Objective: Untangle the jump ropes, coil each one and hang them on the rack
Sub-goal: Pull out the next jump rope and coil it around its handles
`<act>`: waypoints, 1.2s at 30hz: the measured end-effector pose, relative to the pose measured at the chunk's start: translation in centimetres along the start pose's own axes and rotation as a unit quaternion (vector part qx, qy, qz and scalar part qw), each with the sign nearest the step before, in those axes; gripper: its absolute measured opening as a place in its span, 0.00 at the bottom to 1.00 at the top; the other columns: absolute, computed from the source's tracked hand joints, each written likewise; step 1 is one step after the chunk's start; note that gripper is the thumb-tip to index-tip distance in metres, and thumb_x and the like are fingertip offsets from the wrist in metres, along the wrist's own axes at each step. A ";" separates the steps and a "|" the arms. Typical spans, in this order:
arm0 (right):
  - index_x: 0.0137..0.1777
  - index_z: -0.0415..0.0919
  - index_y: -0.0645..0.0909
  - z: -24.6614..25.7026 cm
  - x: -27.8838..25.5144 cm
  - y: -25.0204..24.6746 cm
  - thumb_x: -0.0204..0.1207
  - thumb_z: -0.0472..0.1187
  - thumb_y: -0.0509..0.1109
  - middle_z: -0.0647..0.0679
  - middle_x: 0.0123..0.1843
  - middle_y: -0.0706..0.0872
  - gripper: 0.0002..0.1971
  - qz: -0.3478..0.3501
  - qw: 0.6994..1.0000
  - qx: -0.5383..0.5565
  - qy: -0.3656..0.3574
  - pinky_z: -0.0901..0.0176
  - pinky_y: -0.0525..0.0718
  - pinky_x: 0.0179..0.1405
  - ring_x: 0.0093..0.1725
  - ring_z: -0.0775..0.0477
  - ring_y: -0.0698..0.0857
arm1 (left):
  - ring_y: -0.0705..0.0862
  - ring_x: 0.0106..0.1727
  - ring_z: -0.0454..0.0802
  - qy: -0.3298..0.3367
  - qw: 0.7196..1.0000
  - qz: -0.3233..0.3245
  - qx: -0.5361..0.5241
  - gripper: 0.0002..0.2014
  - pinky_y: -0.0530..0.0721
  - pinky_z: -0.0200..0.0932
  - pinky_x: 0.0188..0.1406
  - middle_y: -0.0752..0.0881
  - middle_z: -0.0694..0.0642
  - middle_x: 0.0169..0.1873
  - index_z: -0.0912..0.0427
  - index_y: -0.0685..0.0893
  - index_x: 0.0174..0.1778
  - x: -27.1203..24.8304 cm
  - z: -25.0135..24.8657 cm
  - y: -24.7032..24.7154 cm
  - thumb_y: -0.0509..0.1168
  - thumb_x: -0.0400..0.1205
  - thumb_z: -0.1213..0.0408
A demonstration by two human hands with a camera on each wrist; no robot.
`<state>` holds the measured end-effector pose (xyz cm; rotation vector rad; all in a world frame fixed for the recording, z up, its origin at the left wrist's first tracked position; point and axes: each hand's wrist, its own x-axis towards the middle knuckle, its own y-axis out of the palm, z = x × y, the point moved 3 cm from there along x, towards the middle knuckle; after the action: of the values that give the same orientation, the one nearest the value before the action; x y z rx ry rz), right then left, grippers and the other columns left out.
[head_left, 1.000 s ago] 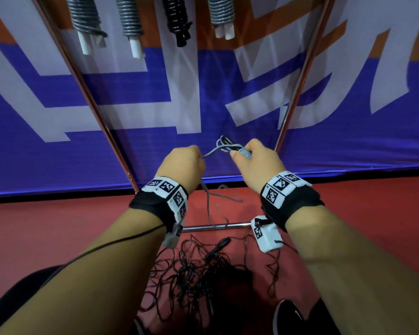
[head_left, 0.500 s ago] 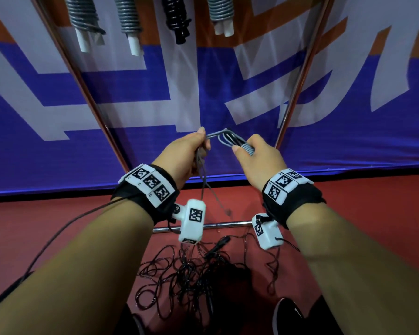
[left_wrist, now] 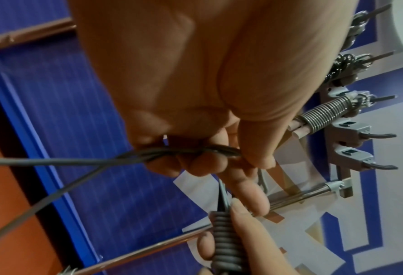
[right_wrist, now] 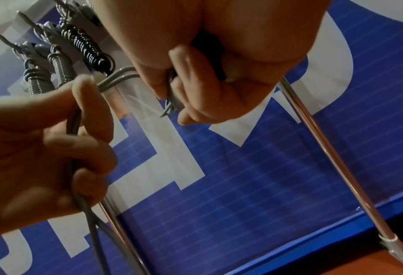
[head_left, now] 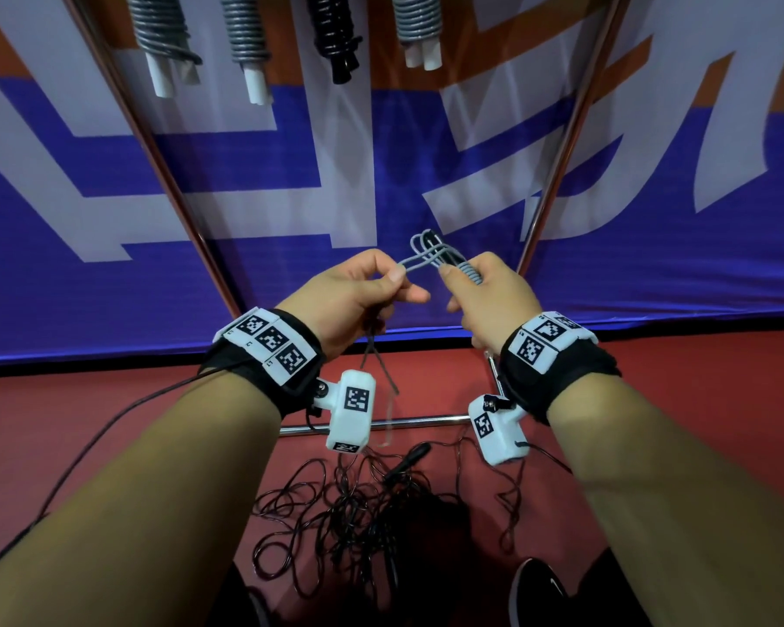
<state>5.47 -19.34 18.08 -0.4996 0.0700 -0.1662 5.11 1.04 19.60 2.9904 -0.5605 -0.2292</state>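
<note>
- Left hand (head_left: 349, 296): thumb and forefinger pinching two strands of the grey rope (head_left: 431, 260); the other fingers (left_wrist: 209, 163) curled round the same strands lower down, as the left wrist view shows.
- Right hand (head_left: 489, 300): fingers (right_wrist: 186, 74) wrapped tight round the wound grey coil (left_wrist: 226, 247), thumb pressed at its top end.
- Between the hands: short grey strands stretched from the left pinch to the coil, with several small loops (head_left: 426, 244) poking up just above the right thumb.
- Below the left hand: two loose grey ends (head_left: 376, 368) dangling toward the floor, apart from the coil.
- On each wrist: a black strap with white tagged squares and a white camera block (head_left: 351, 411) hanging underneath.
- On the red floor (head_left: 109, 400), between the forearms and near a dark shoe (head_left: 535, 590): a tangled black rope (head_left: 358, 513) in many loose loops, one black handle (head_left: 408, 459) lying at its upper edge.
- Just beyond the tangle: the rack's low cross bar (head_left: 426, 420), with two slanted metal legs (head_left: 562, 147) rising on either side of the hands.
- Higher up on the rack: four coiled ropes hanging from hooks, three grey with white handles (head_left: 159, 43) and one black (head_left: 333, 33); further bare hooks (left_wrist: 379, 165) seen beside them in the left wrist view.
- Behind everything: a blue banner (head_left: 652, 242) with large white shapes and orange at the top.
</note>
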 end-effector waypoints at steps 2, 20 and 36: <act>0.54 0.48 0.80 0.1 0.0 -0.1 0.85 0.62 0.70 0.48 0.42 0.93 0.17 0.014 0.999 0.046 0.024 0.56 0.79 0.23 0.25 0.49 0.79 | 0.71 0.33 0.49 0.011 1.000 -0.013 0.019 0.09 0.70 0.43 0.35 0.94 0.65 0.53 0.53 0.80 0.42 0.1 0.0 -0.6 0.71 0.87 0.62; 0.60 0.49 0.88 1.7 -2.1 0.4 0.79 0.63 0.77 0.45 0.38 0.80 0.20 0.169 0.944 0.246 0.142 0.60 0.53 0.25 0.26 0.52 0.63 | 0.84 0.35 0.46 -0.076 0.963 -0.037 0.257 0.14 0.81 0.42 0.41 0.95 0.59 0.40 0.65 0.88 0.46 0.3 1.6 -2.0 0.84 0.76 0.61; 0.55 0.45 0.88 1.6 -3.6 1.2 0.87 0.62 0.69 0.44 0.35 0.77 0.20 0.387 0.900 0.159 0.123 0.64 0.53 0.22 0.24 0.52 0.61 | 0.86 0.38 0.50 0.002 0.954 -0.047 0.295 0.11 0.87 0.50 0.45 0.92 0.55 0.36 0.49 0.96 0.40 -0.1 0.2 -2.9 0.79 0.79 0.72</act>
<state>2.27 -16.89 18.96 -0.0927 0.4743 0.5384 5.98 3.75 19.05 3.5990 -0.5693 -0.0648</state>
